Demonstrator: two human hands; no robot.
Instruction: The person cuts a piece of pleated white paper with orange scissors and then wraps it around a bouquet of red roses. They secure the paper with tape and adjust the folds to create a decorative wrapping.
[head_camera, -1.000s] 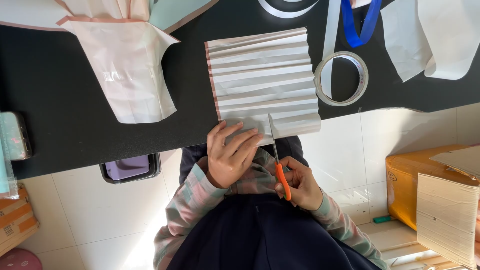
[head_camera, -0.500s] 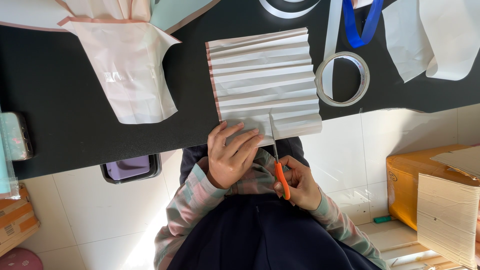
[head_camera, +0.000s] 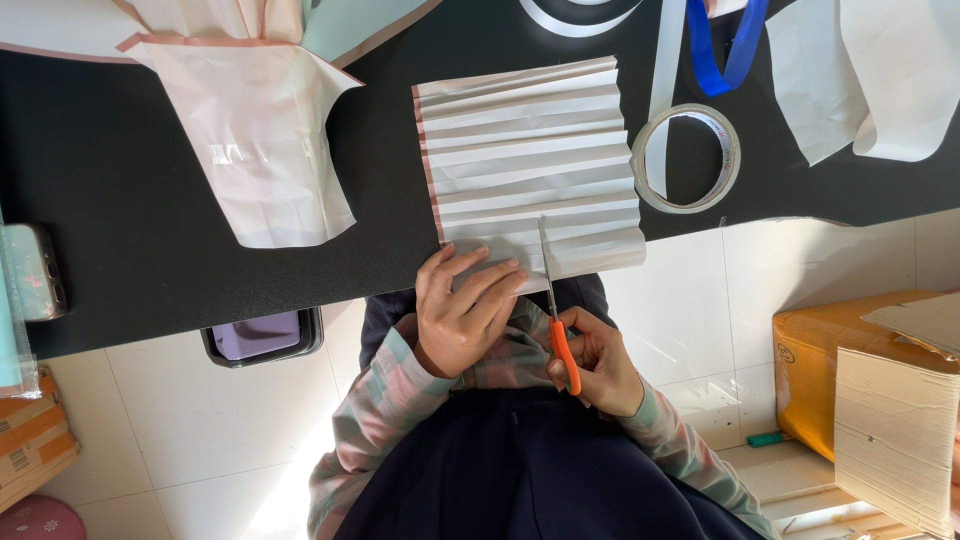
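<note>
At the near edge of the black tabletop (head_camera: 150, 270) we see a sheet of pleated white paper (head_camera: 530, 150), folded into even horizontal bands, with a thin pinkish strip down its left side. Its lower edge reaches just past the tabletop's rim, toward the person's body. The left hand (head_camera: 465, 310) lies flat on the lower left corner of that paper, its fingers (head_camera: 490, 280) spread a little and pressing down, holding nothing between them. The right hand (head_camera: 595, 360) is curled tight around the orange handles of a pair of scissors (head_camera: 553, 300). The blades point away from the body and lie over the bottom pleats, just right of the left hand's fingertips. We cannot tell whether the blades are parted or together.

To the right of the paper, a roll of clear tape (head_camera: 688, 158) lies flat on the tabletop, close to the paper's edge. Beyond it a blue ribbon (head_camera: 725, 50) hangs over the far side. To the left, well apart from the paper, a piece of glossy white plastic film (head_camera: 260, 140) is spread out. A dark phone (head_camera: 262, 335) juts out from the near rim at the left, and a brown cardboard box (head_camera: 850, 370) stands on the floor at the right.
</note>
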